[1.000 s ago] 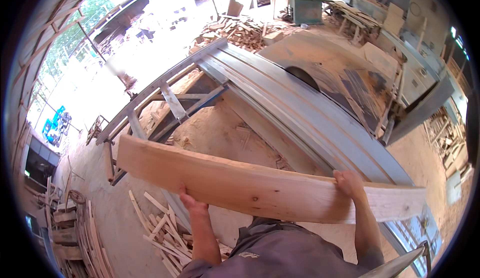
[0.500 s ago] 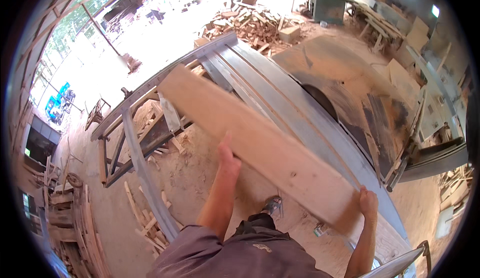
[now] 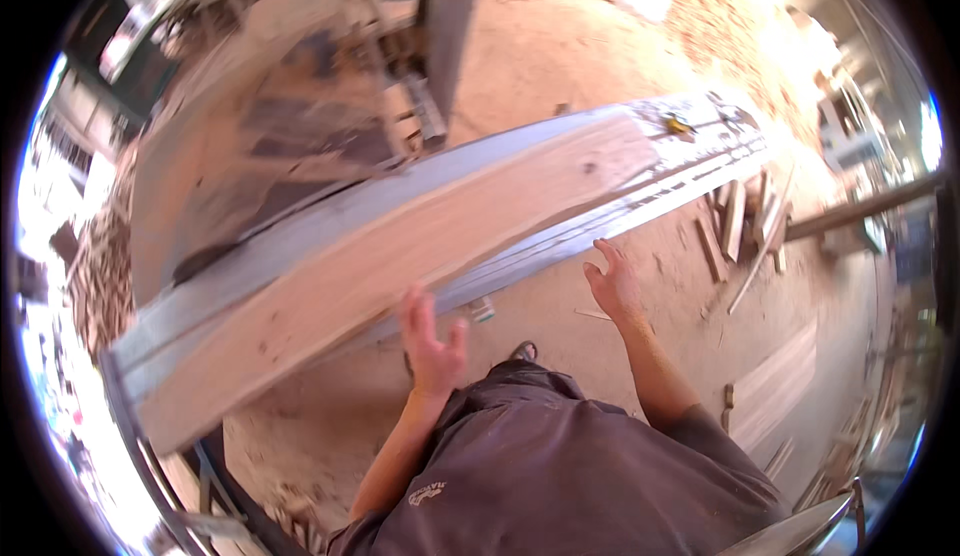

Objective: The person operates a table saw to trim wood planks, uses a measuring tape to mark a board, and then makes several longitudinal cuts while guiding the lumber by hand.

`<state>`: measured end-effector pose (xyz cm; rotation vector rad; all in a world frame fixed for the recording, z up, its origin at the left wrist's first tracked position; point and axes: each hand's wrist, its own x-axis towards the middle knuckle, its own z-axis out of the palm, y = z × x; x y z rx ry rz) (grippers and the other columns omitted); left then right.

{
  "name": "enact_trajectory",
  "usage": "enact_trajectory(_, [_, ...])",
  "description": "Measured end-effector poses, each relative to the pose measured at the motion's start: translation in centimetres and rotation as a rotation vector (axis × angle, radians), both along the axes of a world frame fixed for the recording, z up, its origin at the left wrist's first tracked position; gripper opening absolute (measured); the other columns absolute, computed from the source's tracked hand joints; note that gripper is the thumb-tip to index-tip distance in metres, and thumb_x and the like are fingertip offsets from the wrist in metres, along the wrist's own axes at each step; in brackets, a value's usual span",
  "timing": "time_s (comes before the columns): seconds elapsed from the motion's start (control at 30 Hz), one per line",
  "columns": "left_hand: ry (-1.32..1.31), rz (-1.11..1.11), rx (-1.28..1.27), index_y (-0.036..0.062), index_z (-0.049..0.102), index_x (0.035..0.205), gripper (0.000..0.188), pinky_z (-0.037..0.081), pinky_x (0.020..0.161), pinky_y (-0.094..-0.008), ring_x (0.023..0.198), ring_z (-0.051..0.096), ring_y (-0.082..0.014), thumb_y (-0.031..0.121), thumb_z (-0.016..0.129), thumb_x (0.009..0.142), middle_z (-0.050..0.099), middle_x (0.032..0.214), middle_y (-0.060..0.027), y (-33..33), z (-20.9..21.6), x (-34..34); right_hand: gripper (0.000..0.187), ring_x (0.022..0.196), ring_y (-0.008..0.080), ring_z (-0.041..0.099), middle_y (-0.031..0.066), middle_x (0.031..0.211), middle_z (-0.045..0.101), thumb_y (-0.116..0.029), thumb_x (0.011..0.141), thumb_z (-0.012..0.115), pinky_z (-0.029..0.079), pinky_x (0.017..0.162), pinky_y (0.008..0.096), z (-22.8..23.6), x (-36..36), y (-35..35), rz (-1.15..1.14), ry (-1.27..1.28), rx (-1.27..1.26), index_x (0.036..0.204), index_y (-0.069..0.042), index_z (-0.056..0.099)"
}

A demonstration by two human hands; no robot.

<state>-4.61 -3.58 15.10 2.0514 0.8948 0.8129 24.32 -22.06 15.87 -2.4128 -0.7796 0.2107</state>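
A long, pale wooden plank (image 3: pixel 400 246) lies slantwise along a grey metal sliding machine table (image 3: pixel 540 141), from the near left to the far right. My left hand (image 3: pixel 433 348) is open beside the plank's near edge, fingers raised; whether the fingertips touch the wood I cannot tell. To the right, my right hand (image 3: pixel 614 281) hangs open and empty in front of the table's near edge, apart from the plank. A small yellow-and-black object (image 3: pixel 679 125) rests on the table past the plank's right end; its kind is unclear.
Beyond the table spreads a dusty brown machine top (image 3: pixel 290 146), with a grey upright beam (image 3: pixel 450 46) behind it. Wood offcuts (image 3: pixel 735 221) lie on the floor at right, near a horizontal bar (image 3: pixel 865 208). A pale board (image 3: pixel 780 381) lies lower right. Scrap wood (image 3: pixel 100 256) is heaped at left.
Both hands have let go of the plank, which was held tilted over the table and now lies along it. My view has swung round to the right.
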Motion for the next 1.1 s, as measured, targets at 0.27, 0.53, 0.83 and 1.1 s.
enact_trajectory(0.27, [0.315, -0.759, 0.588, -0.0015, 0.053, 0.138, 0.073, 0.027, 0.122, -0.0526, 0.148, 0.033, -0.0419, 0.022, 0.081, 0.075, 0.039, 0.156, -0.0257, -6.4, 5.1, 31.4, 0.053, 0.129, 0.0365, 0.059, 0.0243, 0.132, 0.066, -0.022, 0.088, 0.069, 0.045, 0.11, 0.0427, -2.2, 19.5, -18.5, -0.534, 0.071, -0.008, 0.135, 0.001, 0.062])
enact_trajectory(0.53, [0.603, -0.862, 0.796, 0.0035, 0.036, 0.154, 0.096, 0.016, 0.128, -0.0525, 0.154, 0.022, -0.0416, 0.021, 0.08, 0.07, 0.026, 0.166, -0.0232, -4.8, 7.5, 48.7, 0.076, 0.139, 0.0459, 0.044, 0.0329, 0.147, 0.046, -0.038, 0.092, 0.064, 0.035, 0.117, 0.053, -1.1, 42.5, -16.2, -0.856, 0.356, 0.189, 0.147, 0.008, 0.039])
enact_trajectory(0.83, [1.009, -0.885, 1.284, -0.0034, 0.051, 0.144, 0.078, 0.015, 0.128, -0.0531, 0.155, 0.018, -0.0439, 0.039, 0.069, 0.081, 0.03, 0.163, -0.027, -2.8, 10.7, 50.9, 0.101, 0.14, 0.0539, 0.036, 0.0398, 0.152, 0.029, -0.038, 0.089, 0.07, 0.034, 0.117, 0.0539, 1.6, 43.6, -8.1, -1.196, 0.322, 0.311, 0.154, 0.011, 0.01])
enact_trajectory(1.1, [0.986, -1.046, 1.045, -0.0026, 0.051, 0.144, 0.078, 0.015, 0.128, -0.0531, 0.155, 0.018, -0.0441, 0.038, 0.07, 0.081, 0.03, 0.163, -0.0269, -4.8, 8.4, 59.5, 0.099, 0.134, 0.0543, 0.043, 0.0395, 0.146, 0.036, -0.039, 0.089, 0.07, 0.04, 0.111, 0.0577, 0.1, 46.2, -7.2, -1.196, 0.252, 0.331, 0.153, 0.009, 0.014])
